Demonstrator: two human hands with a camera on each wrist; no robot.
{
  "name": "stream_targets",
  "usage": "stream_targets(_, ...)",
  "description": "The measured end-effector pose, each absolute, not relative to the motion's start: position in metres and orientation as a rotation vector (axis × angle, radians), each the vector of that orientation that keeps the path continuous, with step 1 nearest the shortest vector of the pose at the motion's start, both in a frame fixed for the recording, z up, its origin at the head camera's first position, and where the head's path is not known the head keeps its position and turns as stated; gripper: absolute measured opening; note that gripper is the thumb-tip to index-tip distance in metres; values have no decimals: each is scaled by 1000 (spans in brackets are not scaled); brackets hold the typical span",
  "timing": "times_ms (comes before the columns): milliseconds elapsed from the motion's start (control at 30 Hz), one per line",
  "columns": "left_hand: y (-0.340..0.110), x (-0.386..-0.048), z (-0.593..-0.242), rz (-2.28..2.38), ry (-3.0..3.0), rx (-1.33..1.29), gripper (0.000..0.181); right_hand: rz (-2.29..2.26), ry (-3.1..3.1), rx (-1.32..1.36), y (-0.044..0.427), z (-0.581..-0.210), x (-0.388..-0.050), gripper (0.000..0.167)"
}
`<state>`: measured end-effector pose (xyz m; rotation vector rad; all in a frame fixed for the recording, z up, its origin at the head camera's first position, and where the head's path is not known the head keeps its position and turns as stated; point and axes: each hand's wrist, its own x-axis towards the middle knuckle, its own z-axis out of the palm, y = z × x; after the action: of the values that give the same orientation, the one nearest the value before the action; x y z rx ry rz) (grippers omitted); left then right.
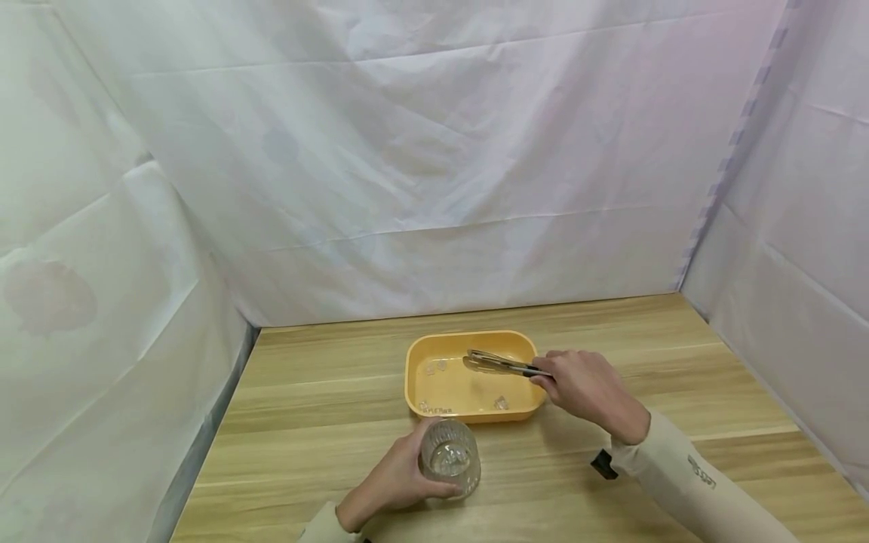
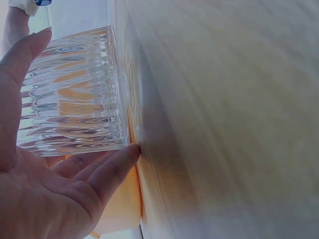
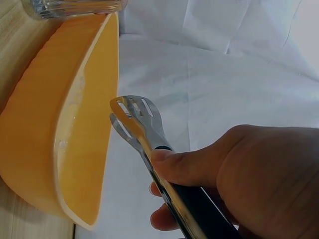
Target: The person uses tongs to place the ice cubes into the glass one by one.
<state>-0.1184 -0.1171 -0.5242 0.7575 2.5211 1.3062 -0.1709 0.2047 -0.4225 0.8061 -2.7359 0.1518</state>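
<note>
My left hand point(image 1: 403, 471) is curled round a clear ribbed drinking glass point(image 1: 451, 483), thumb on one side and fingers on the other. In the left wrist view the glass point(image 2: 75, 94) is upright, its base at the tabletop. Something shiny shows at its bottom; I cannot tell whether it is ice or thick glass. My right hand point(image 1: 589, 385) grips metal tongs point(image 1: 498, 363) with dark handles above a yellow tub point(image 1: 468, 392). In the right wrist view the slotted heads of the tongs point(image 3: 137, 112) are slightly apart, nothing clearly between them. Clear ice-like pieces point(image 1: 501, 403) lie in the tub.
The wooden table point(image 1: 305, 422) carries the tub just beyond the glass. White cloth point(image 1: 434, 188) hangs behind the table and along both sides. A black strap end point(image 1: 603, 464) sticks out from the right sleeve point(image 1: 679, 467).
</note>
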Motion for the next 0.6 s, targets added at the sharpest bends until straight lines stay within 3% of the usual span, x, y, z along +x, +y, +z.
stream_targets(600,-118,-118,-525,1311,2511,761,93,234,-2696,889,198,-404,-151,17)
